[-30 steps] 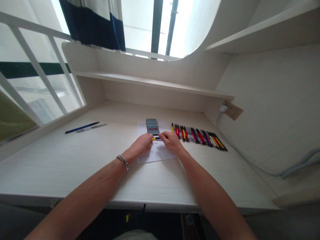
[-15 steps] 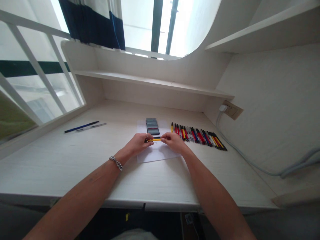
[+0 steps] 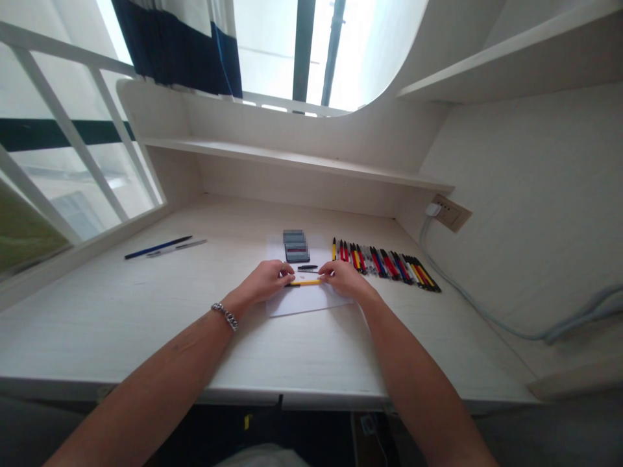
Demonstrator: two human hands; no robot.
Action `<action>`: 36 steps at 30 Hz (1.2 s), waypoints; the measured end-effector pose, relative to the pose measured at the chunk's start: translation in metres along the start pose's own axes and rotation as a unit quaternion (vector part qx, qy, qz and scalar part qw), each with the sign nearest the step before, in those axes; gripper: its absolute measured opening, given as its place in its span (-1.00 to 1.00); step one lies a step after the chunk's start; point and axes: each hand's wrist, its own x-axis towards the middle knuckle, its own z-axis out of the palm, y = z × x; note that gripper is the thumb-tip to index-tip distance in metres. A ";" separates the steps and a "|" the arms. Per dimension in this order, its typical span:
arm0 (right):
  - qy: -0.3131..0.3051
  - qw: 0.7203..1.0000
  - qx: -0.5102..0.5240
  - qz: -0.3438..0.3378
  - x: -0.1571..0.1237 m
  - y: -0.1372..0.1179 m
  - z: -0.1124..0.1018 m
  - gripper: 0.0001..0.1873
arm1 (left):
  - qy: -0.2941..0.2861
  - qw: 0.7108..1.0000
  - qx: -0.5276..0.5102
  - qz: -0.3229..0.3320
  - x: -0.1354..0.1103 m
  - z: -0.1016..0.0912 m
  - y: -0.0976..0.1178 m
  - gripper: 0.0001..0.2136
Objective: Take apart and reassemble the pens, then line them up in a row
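My left hand (image 3: 268, 279) pinches the black end of a yellow pen (image 3: 307, 283), which lies level just above or on a white sheet of paper (image 3: 304, 303). At the pen's other end are the closed thumb and fingers of my right hand (image 3: 344, 279). Just beyond the yellow pen, between the two hands, lie a short black pen part (image 3: 307, 267) and a thin dark piece beside it. A phone (image 3: 296, 253) with its screen blurred rests at the far side of the paper.
To the right, a long row of pens (image 3: 389, 264) in several colours lies side by side. A blue pen (image 3: 158, 248) and a clear one (image 3: 178, 248) are at the left. A cable (image 3: 467, 298) runs from a wall socket (image 3: 452, 213). A shelf (image 3: 292, 155) spans the back.
Both hands have brought the yellow pen a little nearer to me and spread slightly apart. The black part and thin piece beyond it now show more fully.
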 end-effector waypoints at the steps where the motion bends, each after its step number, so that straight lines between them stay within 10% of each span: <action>1: 0.005 1.000 -0.001 0.003 0.000 0.001 -0.001 -0.83 | 0.008 1.000 0.000 -0.010 0.000 -0.001 -0.002 -0.72; 36: -0.021 1.000 -0.016 -0.001 -0.006 -0.007 0.000 -0.76 | 0.034 0.998 0.010 -0.044 0.002 -0.004 -0.011 -0.73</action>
